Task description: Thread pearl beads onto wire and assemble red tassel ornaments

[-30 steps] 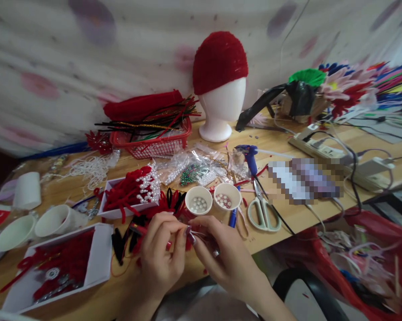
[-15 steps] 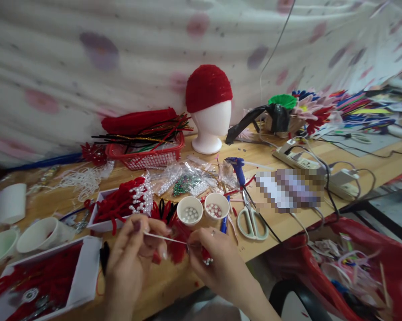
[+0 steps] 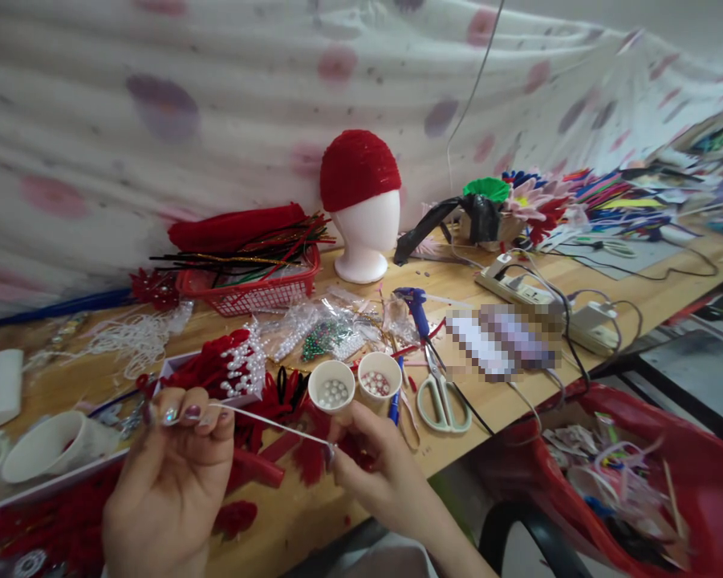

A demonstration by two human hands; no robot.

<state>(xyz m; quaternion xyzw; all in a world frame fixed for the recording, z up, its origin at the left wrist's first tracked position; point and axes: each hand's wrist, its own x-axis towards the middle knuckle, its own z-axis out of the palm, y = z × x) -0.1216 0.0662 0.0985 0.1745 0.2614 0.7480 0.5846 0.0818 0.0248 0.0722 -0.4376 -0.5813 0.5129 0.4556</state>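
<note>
A thin white cord (image 3: 270, 421) runs taut between my two hands, sloping down to the right. Its left end passes into the curled fingers of my left hand (image 3: 172, 470), palm facing me. My right hand (image 3: 376, 461) pinches the other end between thumb and forefinger. Something dark red shows behind the right fingers; whether it is held I cannot tell. Beneath the cord lie red fuzzy pieces (image 3: 310, 457) and a red rod-like piece (image 3: 258, 470). Two paper cups of beads, the left cup (image 3: 331, 409) and the right cup (image 3: 379, 397), stand just beyond my right hand.
Scissors (image 3: 444, 401) and a blue glue gun (image 3: 416, 309) lie to the right. A foam head (image 3: 368, 229) wears a red cap. Behind are a red basket (image 3: 265, 297) and bead bags (image 3: 331, 329). A power strip (image 3: 542, 305) and red bin (image 3: 686, 474) are farther right.
My left hand has moved left and turned its palm toward me, with a longer stretch of cord between the hands. The whole view has shifted slightly.
</note>
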